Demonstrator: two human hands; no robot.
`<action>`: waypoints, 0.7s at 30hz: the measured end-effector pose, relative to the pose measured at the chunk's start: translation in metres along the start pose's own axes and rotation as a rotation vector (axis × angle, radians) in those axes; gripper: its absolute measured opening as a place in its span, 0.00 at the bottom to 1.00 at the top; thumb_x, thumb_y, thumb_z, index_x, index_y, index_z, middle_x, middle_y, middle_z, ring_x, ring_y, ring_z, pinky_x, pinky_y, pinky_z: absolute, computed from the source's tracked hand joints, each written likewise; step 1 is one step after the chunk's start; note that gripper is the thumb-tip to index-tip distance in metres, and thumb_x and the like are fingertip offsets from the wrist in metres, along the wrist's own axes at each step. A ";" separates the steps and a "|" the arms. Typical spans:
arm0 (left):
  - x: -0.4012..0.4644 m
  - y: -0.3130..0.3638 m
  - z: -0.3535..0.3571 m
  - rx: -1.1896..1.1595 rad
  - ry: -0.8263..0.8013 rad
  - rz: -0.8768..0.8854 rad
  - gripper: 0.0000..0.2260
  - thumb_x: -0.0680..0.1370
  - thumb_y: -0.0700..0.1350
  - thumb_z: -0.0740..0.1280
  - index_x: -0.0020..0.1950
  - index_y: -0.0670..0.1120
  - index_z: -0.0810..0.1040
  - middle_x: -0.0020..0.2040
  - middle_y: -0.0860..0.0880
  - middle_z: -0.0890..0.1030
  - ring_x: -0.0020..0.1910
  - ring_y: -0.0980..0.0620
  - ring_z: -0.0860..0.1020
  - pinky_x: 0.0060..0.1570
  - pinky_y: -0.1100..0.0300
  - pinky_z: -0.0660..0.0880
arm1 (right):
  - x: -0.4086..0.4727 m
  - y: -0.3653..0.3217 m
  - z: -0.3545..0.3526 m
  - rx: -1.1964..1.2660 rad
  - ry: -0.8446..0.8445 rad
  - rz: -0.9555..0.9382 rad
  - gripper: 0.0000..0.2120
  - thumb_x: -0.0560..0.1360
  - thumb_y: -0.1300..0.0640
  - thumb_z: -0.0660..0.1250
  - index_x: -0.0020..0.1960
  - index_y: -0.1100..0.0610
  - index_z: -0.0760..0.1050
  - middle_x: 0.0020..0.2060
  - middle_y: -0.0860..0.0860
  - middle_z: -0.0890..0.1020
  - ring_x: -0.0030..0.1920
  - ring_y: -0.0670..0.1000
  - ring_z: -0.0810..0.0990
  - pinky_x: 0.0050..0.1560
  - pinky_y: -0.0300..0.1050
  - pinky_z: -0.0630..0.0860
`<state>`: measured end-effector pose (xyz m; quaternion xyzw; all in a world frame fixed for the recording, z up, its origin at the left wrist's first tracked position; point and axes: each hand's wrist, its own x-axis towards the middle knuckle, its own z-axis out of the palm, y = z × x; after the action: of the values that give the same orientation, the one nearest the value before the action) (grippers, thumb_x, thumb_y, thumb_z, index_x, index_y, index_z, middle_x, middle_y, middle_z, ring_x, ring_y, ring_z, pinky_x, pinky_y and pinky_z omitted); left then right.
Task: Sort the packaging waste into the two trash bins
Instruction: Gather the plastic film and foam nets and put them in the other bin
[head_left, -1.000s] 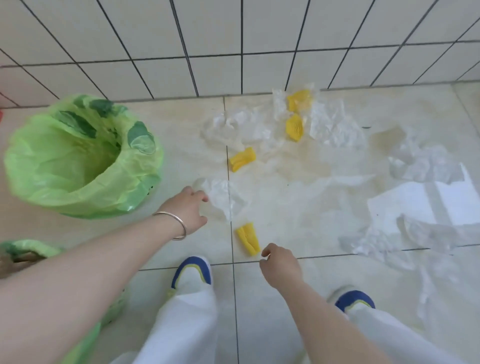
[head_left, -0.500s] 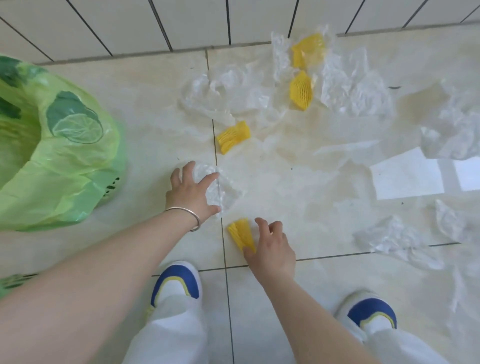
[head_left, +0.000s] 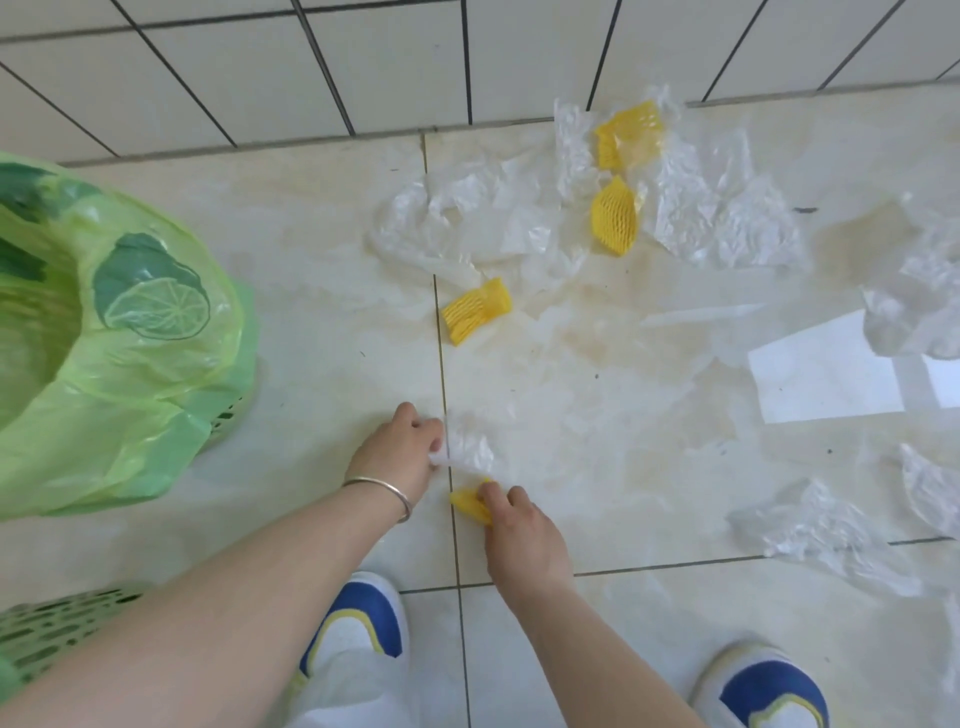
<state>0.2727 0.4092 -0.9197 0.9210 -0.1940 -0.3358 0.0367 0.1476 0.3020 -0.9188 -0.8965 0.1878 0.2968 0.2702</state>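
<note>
The left hand (head_left: 400, 447) has its fingers closed on a crumpled clear plastic wrap (head_left: 467, 449) on the tiled floor (head_left: 322, 332). The right hand (head_left: 511, 519) pinches a small yellow foam net sleeve (head_left: 467, 503) just beside it. Each hand takes a different kind of waste, probably so each kind can go in its own bin. The bin with the green lime-print bag (head_left: 119, 364) stands open near the left hand, with bare floor between. A green basket bin (head_left: 57, 623) sits at the bottom left edge. More wrap and yellow sleeves lie near the wall.
</note>
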 end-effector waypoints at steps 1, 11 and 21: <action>0.001 0.002 -0.001 -0.013 -0.029 -0.011 0.08 0.77 0.47 0.64 0.53 0.46 0.75 0.57 0.45 0.71 0.50 0.41 0.77 0.48 0.55 0.73 | 0.004 -0.001 -0.004 0.020 0.023 0.019 0.18 0.76 0.66 0.56 0.64 0.54 0.65 0.56 0.54 0.72 0.53 0.57 0.76 0.42 0.44 0.65; 0.036 0.038 -0.070 -0.179 0.391 -0.003 0.17 0.75 0.55 0.64 0.31 0.47 0.68 0.40 0.45 0.78 0.46 0.43 0.75 0.38 0.57 0.66 | 0.069 -0.002 -0.098 0.337 0.506 -0.003 0.10 0.75 0.56 0.66 0.56 0.56 0.78 0.59 0.53 0.72 0.60 0.55 0.71 0.51 0.44 0.70; 0.100 0.044 -0.100 -0.453 0.245 -0.144 0.36 0.69 0.55 0.72 0.72 0.57 0.59 0.59 0.47 0.70 0.53 0.44 0.77 0.54 0.52 0.75 | 0.153 -0.015 -0.182 -0.171 0.281 -0.218 0.08 0.76 0.48 0.63 0.53 0.44 0.78 0.77 0.44 0.46 0.77 0.51 0.37 0.76 0.54 0.46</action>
<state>0.3914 0.3245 -0.8942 0.9345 -0.0422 -0.2584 0.2410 0.3489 0.1777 -0.8868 -0.9638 0.0996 0.1527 0.1946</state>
